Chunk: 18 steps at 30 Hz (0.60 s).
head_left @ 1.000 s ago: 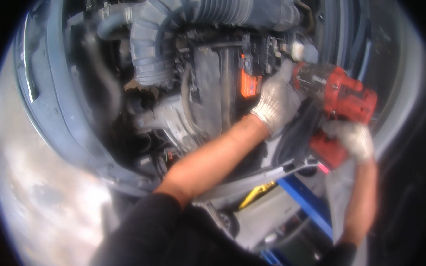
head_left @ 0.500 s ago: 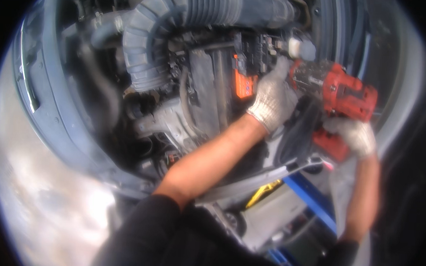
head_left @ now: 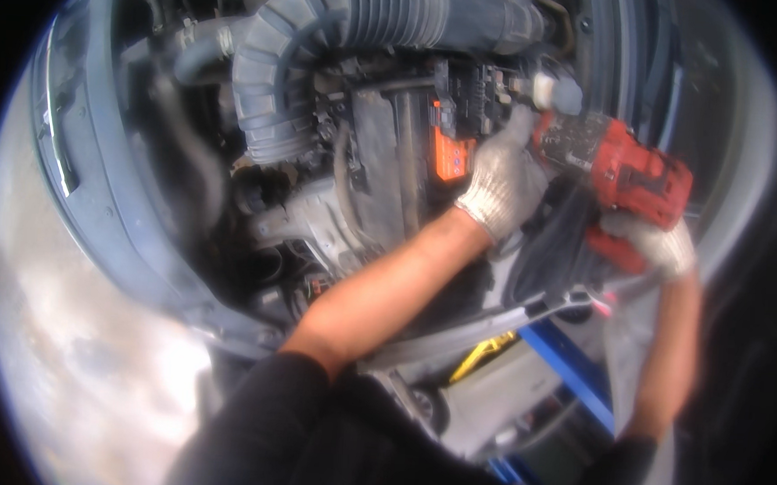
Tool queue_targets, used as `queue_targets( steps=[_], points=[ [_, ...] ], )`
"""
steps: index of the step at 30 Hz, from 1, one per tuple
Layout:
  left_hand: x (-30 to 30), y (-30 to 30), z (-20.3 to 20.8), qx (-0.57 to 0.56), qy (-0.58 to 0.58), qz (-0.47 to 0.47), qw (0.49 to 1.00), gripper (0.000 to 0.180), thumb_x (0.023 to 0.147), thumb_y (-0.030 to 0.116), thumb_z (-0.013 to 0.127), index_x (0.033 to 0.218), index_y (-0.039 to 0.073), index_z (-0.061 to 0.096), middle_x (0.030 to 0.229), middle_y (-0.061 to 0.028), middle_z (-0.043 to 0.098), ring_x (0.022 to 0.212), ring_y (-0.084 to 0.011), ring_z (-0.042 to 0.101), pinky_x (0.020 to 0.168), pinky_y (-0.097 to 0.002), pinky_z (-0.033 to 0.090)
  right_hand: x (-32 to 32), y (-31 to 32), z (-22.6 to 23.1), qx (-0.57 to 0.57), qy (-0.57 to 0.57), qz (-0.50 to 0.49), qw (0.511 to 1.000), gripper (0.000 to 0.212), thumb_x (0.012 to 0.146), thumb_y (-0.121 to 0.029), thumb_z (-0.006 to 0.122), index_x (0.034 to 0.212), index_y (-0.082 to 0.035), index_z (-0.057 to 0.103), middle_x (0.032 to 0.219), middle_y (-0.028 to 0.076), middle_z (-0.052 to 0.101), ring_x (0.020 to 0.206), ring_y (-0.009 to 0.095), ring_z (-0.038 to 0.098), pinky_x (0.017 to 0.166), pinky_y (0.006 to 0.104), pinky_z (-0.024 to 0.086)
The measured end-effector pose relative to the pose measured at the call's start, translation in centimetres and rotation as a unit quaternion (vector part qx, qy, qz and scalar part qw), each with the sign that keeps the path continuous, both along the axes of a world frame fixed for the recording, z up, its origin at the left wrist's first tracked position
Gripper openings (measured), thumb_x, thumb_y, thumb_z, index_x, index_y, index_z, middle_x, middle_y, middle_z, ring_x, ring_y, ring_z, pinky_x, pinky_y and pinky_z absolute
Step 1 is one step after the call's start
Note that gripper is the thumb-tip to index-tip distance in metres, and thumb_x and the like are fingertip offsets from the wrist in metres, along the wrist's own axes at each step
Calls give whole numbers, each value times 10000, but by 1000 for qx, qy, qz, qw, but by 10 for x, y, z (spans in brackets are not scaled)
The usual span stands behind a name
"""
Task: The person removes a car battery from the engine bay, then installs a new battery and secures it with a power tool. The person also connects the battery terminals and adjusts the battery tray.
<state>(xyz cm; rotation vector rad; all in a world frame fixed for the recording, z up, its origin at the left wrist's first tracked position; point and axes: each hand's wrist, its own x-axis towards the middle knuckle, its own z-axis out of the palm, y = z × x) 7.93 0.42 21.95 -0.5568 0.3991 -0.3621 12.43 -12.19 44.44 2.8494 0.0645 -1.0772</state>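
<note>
Engine bay, work under way: our gloved left hand (head_left: 501, 183) steadies the nose of the red power driver (head_left: 616, 171) at 1 o'clock while our right hand (head_left: 656, 243) clasps its grip, the fastener beside the orange-capped battery (head_left: 450, 153) apparently still seated.

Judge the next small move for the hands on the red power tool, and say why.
Probably squeeze the trigger while holding steady. The right hand grips the handle of the red power tool, the left hand braces its front, and its nose points into the engine bay. The tip's seating is blurred.
</note>
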Motion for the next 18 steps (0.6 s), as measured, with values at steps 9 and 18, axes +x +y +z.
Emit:
queue_targets(
  steps=[9,18],
  points=[
    [7,11,17,24,-37,-7,999,556,1214,401,394,1467,-69,550,1499,-230,632,1416,-359,597,1266,-540,442,-1,-4,7,59,-71,-38,995,498,772,-140,901,1251,-82,781,1223,115,787,1140,296,738,1061,435,555],
    [-80,7,73,774,-382,34,504,396,895,-53,685,1282,-21,605,1096,-295,690,980,-455,734,835,-531,604,-212,-43,12,346,-291,-313,835,464,783,56,883,1224,-47,782,1189,52,799,1034,198,759,927,358,613]
  ],
)
